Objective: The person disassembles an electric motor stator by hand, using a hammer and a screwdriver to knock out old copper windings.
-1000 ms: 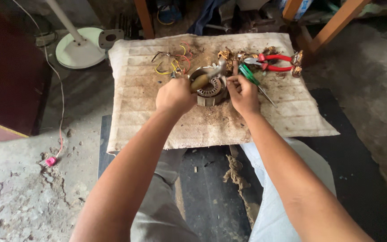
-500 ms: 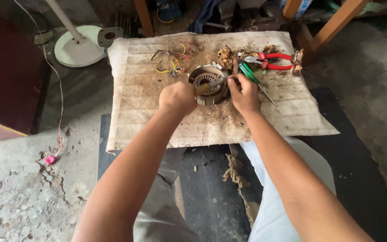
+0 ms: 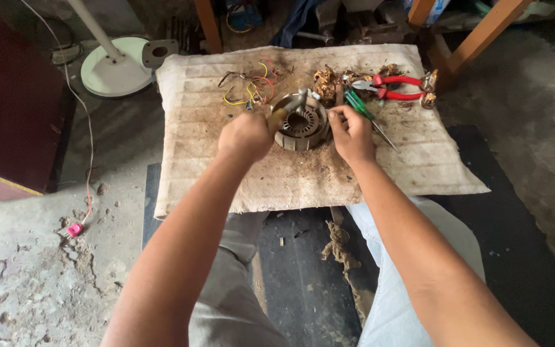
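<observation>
The left hand was closed around the wooden handle of a metal tool, its grip wrapped fully about the handle so that the steel end reached forward and rested on the upper rim of the motor stator. Holding it that way let the tool's tip bear on the ring from the side of the left grip. The right hand was curled at the stator's opposite edge, fingertips pinched together against the rim; whether they pinched a strand of wire or only braced the ring could not be told. It looked as though that hand steadied the part while the other worked on it.

The stator lay between the two grips, flat on a dirty, ribbed cloth mat spread over the floor, which kept scraps and dust off the concrete. It was a round, grey-brown ring of stacked metal with inward teeth around an open centre, dull and grimy, with little or no winding visible in its slots.

Beyond the right grip lay a green-handled screwdriver and red-handled pliers, close enough to reach. Clumps of pulled copper wire sat just past the stator, and loose yellow and red leads lay beyond the left grip. A white fan base stood off the mat, well to the left.
</observation>
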